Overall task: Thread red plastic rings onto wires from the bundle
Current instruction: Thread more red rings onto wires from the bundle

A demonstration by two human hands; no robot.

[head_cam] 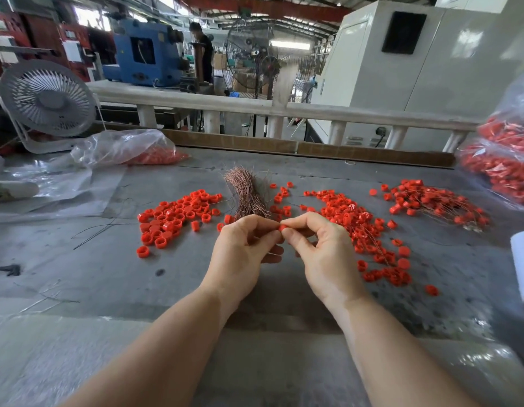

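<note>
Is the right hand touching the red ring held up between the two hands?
Touching. The head view shows the right hand pinching the red ring between thumb and forefinger, no gap visible.

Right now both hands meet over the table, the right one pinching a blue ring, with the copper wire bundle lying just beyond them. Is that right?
Not quite: the ring is red, not blue, as the head view shows. The rest holds: the left hand and right hand meet over the table, the right one pinching the ring, with the copper wire bundle lying just beyond them.
</note>
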